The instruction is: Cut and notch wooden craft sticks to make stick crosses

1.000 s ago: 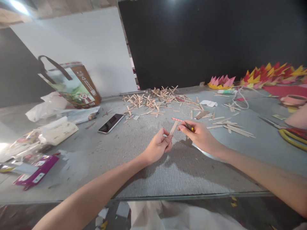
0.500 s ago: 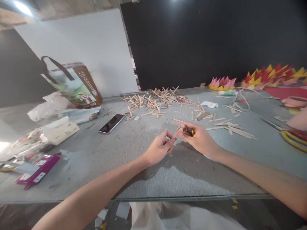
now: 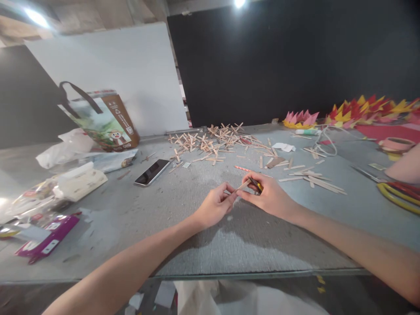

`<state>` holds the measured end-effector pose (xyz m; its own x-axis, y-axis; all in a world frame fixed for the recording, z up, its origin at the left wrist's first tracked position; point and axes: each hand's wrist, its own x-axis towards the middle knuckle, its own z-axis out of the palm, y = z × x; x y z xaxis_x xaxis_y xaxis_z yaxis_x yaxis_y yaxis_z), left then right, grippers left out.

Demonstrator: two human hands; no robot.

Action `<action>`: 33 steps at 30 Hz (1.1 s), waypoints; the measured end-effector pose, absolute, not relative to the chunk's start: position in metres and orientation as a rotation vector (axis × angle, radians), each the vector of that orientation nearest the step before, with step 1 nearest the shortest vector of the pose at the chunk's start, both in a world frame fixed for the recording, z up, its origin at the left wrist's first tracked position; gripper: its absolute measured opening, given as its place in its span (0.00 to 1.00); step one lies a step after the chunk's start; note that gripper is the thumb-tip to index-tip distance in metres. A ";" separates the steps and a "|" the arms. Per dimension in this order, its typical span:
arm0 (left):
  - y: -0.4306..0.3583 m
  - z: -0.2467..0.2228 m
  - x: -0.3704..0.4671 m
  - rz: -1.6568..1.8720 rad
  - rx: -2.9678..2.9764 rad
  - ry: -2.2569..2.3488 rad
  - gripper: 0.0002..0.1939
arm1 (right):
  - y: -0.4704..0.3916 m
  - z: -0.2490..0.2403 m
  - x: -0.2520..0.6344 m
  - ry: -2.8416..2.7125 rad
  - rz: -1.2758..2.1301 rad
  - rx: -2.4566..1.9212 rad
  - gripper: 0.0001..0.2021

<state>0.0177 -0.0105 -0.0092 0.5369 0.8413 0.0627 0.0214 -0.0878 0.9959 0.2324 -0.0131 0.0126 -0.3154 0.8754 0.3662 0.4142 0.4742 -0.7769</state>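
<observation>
Left hand [image 3: 217, 204] has one flat wooden stick [image 3: 243, 185] pinched between thumb and fingers, and the right hand [image 3: 271, 196] is curled around one small black-and-yellow tool [image 3: 258, 185]. The right thumb is right up at the stick too, though I can't tell if it's pressing on it. So that's one stick in play, held between the two hands over the grey table [image 3: 138, 236]. Its long axis runs on a slant, near end in the left fingers, far end pointing away and to the right, at the tool.

Just past the right hand there's one red-and-white striped stick [image 3: 242, 168]. Further back sits a big heap of wooden sticks [image 3: 210, 142], way too tangled to count, plus a looser bunch [image 3: 320, 180] over on the right. Left side: one phone [image 3: 152, 172], one carry bag [image 3: 111, 120] behind it. Far right: one roll of tape [image 3: 396, 144].
</observation>
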 end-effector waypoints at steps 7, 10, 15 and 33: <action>-0.002 -0.010 0.012 0.861 1.568 0.853 0.23 | -0.013 0.014 0.234 -1.962 0.664 -1.112 0.13; 0.004 -0.010 0.008 0.848 1.683 0.947 0.20 | -0.013 0.011 0.236 -2.014 0.643 -1.154 0.14; 0.033 -0.006 -0.016 0.826 2.046 1.327 0.18 | -0.012 0.008 0.239 -2.140 0.557 -1.202 0.13; 0.120 -0.023 -0.111 0.696 2.331 2.069 0.20 | -0.009 0.003 0.248 -2.282 0.479 -1.213 0.06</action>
